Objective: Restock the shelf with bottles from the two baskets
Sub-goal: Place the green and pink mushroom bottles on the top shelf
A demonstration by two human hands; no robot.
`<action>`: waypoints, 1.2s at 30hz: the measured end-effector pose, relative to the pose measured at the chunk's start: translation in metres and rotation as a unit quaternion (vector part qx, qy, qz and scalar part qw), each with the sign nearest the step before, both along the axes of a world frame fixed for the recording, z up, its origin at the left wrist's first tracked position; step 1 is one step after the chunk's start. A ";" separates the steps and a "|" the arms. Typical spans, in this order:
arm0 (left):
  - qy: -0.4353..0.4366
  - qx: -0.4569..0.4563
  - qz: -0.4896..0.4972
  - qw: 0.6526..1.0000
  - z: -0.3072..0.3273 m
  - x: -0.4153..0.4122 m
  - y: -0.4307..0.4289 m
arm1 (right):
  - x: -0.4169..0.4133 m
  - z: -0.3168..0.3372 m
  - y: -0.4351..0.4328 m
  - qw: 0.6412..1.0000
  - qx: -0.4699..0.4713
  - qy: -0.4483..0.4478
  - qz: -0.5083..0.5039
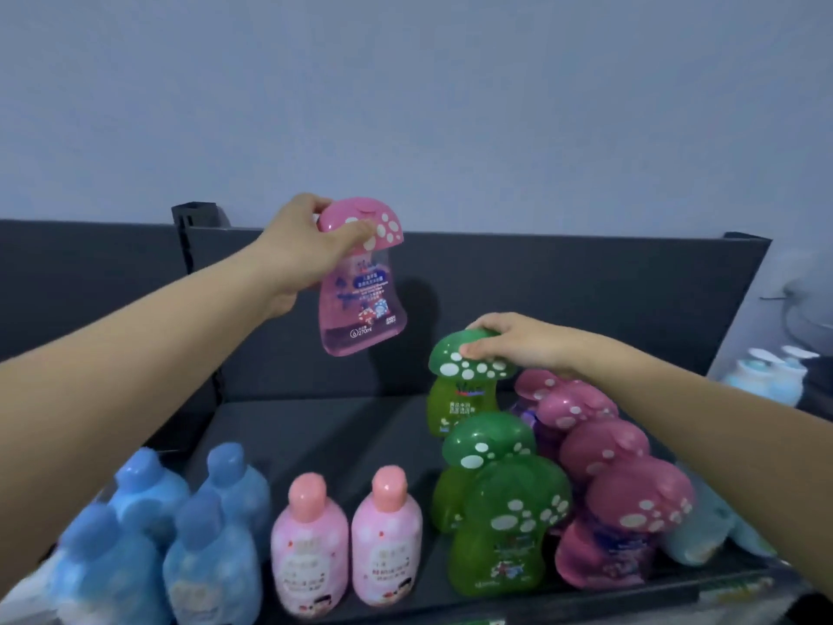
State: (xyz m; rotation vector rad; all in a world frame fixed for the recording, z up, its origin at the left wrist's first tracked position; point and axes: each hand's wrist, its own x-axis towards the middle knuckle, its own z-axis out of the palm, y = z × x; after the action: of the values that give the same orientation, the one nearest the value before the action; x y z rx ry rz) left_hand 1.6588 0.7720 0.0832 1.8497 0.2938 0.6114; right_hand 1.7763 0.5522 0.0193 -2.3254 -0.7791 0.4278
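My left hand (pixel 297 250) grips a pink mushroom-capped bottle (pixel 360 300) by its cap and holds it in the air above the dark shelf (pixel 315 426). My right hand (pixel 518 342) rests on the spotted cap of a green mushroom bottle (pixel 464 385) that stands at the back of a green row. Two more green mushroom bottles (pixel 500 512) stand in front of it. To their right runs a row of pink mushroom bottles (pixel 604 466). No basket is in view.
Blue round bottles (pixel 180 525) fill the shelf's front left, with two pale pink bottles (pixel 347 534) beside them. Light blue bottles (pixel 694 534) sit at the far right edge. A dark back panel (pixel 586 286) closes the shelf behind; more bottles (pixel 766 376) show beyond its right end.
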 end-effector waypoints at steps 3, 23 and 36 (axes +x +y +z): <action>0.032 0.006 -0.014 0.999 -0.010 0.011 0.006 | 0.010 -0.012 0.005 0.998 -0.043 0.029 0.023; 0.066 -0.030 -0.069 0.995 -0.033 0.028 -0.014 | 0.023 -0.024 -0.001 0.972 -0.136 0.133 0.141; 0.080 -0.028 -0.126 0.988 -0.023 0.085 -0.071 | 0.040 0.031 -0.079 0.985 -0.121 -0.099 0.078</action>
State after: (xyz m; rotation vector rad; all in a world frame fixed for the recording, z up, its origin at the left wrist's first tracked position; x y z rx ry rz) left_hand 1.7434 0.7006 0.0600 1.8485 0.1767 0.2788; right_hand 1.8165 0.4737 0.0499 -2.5702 -1.0617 0.3804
